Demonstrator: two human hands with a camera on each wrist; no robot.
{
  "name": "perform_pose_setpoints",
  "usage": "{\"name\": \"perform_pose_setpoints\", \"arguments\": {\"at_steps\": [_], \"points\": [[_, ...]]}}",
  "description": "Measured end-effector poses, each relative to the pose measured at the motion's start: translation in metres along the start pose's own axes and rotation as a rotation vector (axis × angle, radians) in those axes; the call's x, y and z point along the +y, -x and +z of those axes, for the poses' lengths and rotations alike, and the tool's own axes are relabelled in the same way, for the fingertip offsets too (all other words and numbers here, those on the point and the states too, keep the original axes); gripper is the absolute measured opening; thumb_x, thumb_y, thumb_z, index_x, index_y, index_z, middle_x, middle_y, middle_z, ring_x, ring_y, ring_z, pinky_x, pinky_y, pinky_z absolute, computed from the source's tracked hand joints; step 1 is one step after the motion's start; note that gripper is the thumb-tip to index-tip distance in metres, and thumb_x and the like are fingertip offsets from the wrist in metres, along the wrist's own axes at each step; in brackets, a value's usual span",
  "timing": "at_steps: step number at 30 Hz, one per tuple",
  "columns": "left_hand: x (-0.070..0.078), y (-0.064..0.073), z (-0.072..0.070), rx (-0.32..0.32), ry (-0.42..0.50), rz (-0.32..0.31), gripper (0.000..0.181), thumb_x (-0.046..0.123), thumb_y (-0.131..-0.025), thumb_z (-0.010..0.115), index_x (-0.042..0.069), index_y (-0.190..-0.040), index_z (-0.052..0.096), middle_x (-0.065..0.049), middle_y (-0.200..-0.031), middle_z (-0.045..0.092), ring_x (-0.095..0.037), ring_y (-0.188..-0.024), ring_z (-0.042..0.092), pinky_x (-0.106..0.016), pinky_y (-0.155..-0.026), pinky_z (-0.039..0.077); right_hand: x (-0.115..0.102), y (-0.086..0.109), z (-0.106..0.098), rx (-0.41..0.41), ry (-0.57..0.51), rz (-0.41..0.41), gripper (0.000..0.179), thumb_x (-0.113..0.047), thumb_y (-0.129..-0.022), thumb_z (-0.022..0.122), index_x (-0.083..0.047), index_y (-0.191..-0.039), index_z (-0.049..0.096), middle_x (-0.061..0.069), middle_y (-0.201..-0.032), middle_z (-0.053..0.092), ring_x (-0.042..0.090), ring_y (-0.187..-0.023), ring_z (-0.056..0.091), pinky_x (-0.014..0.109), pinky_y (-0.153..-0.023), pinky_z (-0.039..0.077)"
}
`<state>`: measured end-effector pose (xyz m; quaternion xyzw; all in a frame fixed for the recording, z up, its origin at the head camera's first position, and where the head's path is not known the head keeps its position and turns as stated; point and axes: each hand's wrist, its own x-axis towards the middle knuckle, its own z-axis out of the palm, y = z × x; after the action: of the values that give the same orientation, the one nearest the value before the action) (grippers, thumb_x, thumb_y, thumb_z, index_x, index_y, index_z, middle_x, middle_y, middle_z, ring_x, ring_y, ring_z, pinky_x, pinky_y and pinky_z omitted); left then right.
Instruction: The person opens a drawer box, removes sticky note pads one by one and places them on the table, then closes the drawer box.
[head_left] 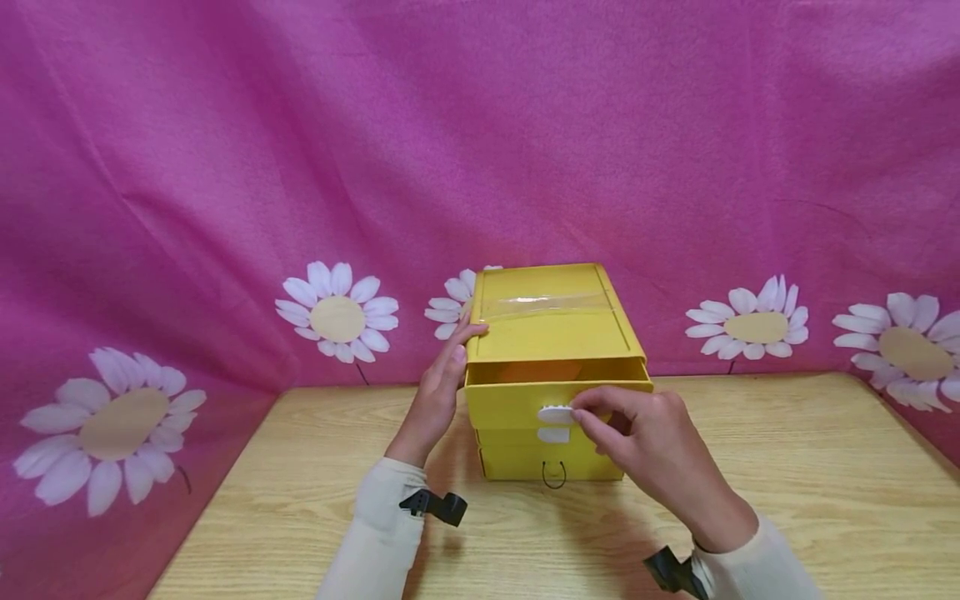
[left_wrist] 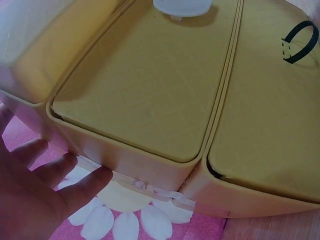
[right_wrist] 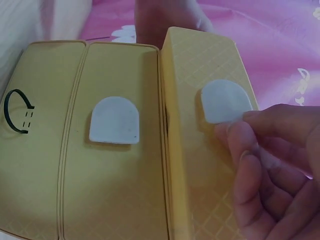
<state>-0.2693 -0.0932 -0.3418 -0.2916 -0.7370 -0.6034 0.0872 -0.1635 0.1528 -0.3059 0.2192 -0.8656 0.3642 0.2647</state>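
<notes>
A yellow drawer box (head_left: pixel 555 333) with three stacked drawers stands on the table, clear tape across its lid. Its top drawer (head_left: pixel 502 406) is pulled partway out, and something orange (head_left: pixel 540 371) shows inside. Thumb and forefinger of my right hand (head_left: pixel 645 433) pinch the white handle (right_wrist: pixel 225 102) on that drawer's front. My left hand (head_left: pixel 442 387) rests against the box's left side, fingers extended along it, as the left wrist view also shows. The middle drawer has a white rounded handle (right_wrist: pixel 114 121). A thin black loop (head_left: pixel 554 475) serves as handle on the bottom drawer; both lower drawers are closed.
The light wooden table (head_left: pixel 300 500) runs around the box. Behind it hangs a pink cloth (head_left: pixel 480 125) printed with white daisies, close to the back of the box. Black wrist mounts (head_left: pixel 435 505) sit on both cream sleeves.
</notes>
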Motion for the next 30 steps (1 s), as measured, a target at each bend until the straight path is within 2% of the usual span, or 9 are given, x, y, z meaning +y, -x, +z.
{"name": "perform_pose_setpoints", "arguments": {"at_steps": [9, 19, 30], "points": [[-0.001, 0.0, 0.0, -0.004, 0.003, -0.003, 0.043, 0.047, -0.103, 0.029, 0.032, -0.141, 0.045, 0.004, -0.161, 0.014, -0.013, -0.144, 0.021, -0.054, -0.106, 0.036, -0.005, 0.001, -0.003, -0.01, 0.034, -0.009, 0.014, -0.01, -0.083, 0.074, -0.022, -0.084, 0.069, -0.019, -0.055, 0.05, -0.003, -0.044, 0.043, 0.019, -0.039, 0.033], [-0.001, 0.001, -0.001, -0.011, -0.012, -0.005, 0.043, 0.046, -0.103, 0.029, 0.034, -0.142, 0.044, 0.006, -0.161, 0.013, -0.013, -0.143, 0.022, -0.055, -0.105, 0.036, -0.01, 0.003, -0.007, -0.027, 0.031, -0.023, 0.004, -0.018, -0.087, 0.072, -0.02, -0.084, 0.071, -0.02, -0.054, 0.048, -0.003, -0.045, 0.042, 0.018, -0.04, 0.034], [-0.002, 0.001, -0.001, -0.019, 0.008, 0.012, 0.043, 0.046, -0.102, 0.031, 0.034, -0.142, 0.043, 0.008, -0.161, 0.013, -0.013, -0.143, 0.021, -0.059, -0.103, 0.036, -0.014, 0.004, -0.009, -0.036, 0.049, -0.031, 0.012, -0.014, -0.085, 0.073, -0.024, -0.083, 0.069, -0.022, -0.053, 0.048, -0.005, -0.045, 0.043, 0.018, -0.042, 0.037]]}}
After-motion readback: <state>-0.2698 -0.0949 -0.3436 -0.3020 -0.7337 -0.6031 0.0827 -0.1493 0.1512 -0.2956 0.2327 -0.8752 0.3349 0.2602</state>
